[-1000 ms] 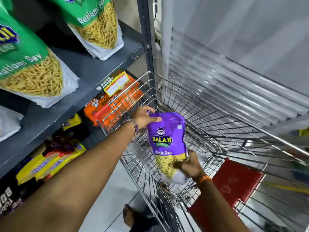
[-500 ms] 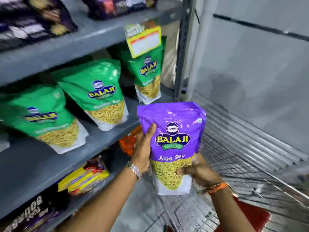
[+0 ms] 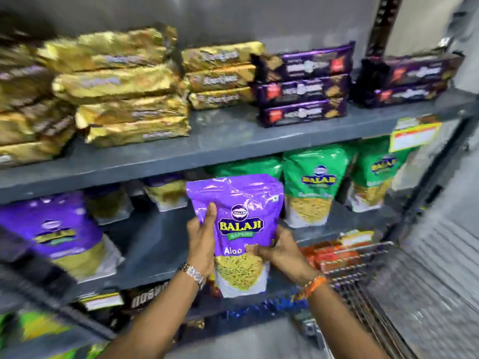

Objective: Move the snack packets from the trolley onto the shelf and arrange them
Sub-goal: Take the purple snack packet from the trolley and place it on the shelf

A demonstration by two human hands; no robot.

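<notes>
I hold a purple Balaji Aloo Sev packet [image 3: 239, 224] upright in front of the middle grey shelf [image 3: 155, 239]. My left hand [image 3: 201, 239] grips its left edge, thumb on the front. My right hand [image 3: 278, 251] grips its lower right side. On that shelf another purple packet [image 3: 59, 234] leans at the left, and green Balaji packets [image 3: 315, 187] stand at the right. The wire trolley [image 3: 363, 275] sits low at the right; its inside is mostly hidden.
The upper shelf [image 3: 233, 141] carries stacked gold packets [image 3: 124, 86] and dark purple biscuit packs [image 3: 303, 86]. A yellow price tag [image 3: 414, 133] hangs off its right end. Dark and orange packs fill the lower shelf. A grey wall stands at the right.
Both hands have carried the purple packet up from the trolley and leftward to the shelf front. My view has swung up and left, so the upper shelf now shows.
</notes>
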